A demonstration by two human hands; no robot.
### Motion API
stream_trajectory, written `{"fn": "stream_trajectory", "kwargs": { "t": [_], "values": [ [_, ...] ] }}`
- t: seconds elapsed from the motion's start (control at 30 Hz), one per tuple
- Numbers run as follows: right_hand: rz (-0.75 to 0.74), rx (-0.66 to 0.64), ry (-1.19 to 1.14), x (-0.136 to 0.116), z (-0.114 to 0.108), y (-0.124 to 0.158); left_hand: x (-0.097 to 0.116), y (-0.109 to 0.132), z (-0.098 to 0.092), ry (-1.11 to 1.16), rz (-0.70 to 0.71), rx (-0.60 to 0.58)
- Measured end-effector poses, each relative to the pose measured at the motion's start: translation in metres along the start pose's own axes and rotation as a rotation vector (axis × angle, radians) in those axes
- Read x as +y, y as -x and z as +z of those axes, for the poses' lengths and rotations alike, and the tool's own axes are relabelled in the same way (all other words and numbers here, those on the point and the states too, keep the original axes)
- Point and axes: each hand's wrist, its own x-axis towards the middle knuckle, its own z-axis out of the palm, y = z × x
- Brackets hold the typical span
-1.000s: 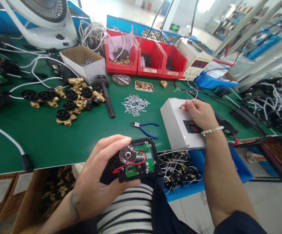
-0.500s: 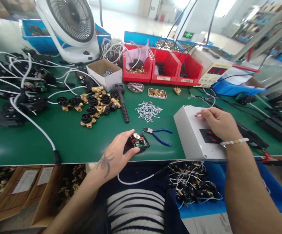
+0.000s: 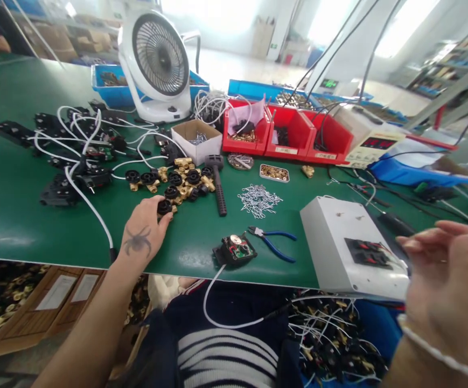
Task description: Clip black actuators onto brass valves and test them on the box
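My left hand has its thumb and fingers closed round a brass fitting with a black round cap, at the near left edge of a cluster of such brass fittings. Near the table's front edge sits an open black housing with a green circuit board, untouched, its white cable hanging over the edge. Blue-handled cutting pliers lie just right of it. My right hand is in the air right of the grey switch box, fingers loosely bent and somewhat blurred, nothing visible in them.
Metal clips lie in a pile beside a black hammer. Behind stand a small carton, red bins and a white fan. Cabled black housings crowd the left. A blue bin sits below the table.
My left hand has let go of the open black housing and moved left to a brass fitting. My right hand has left the switch on the grey box and moved right. The view has shifted.
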Motion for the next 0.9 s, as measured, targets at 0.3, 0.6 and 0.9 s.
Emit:
{"fn": "stream_trajectory", "kwargs": {
  "t": [0.3, 0.6, 0.9],
  "values": [
    [0.614, -0.699, -0.401, -0.052, 0.033, 0.141, 0.076, 0.061, -0.011, 0.422, 0.155, -0.175],
    [0.879, -0.797, -0.746, -0.056, 0.038, 0.146, 0.117, 0.074, -0.029, 0.839, 0.381, -0.345],
    [0.763, -0.711, -0.633, -0.065, 0.035, 0.147, 0.121, 0.081, -0.027, 0.891, 0.278, -0.409]
  ]
}}
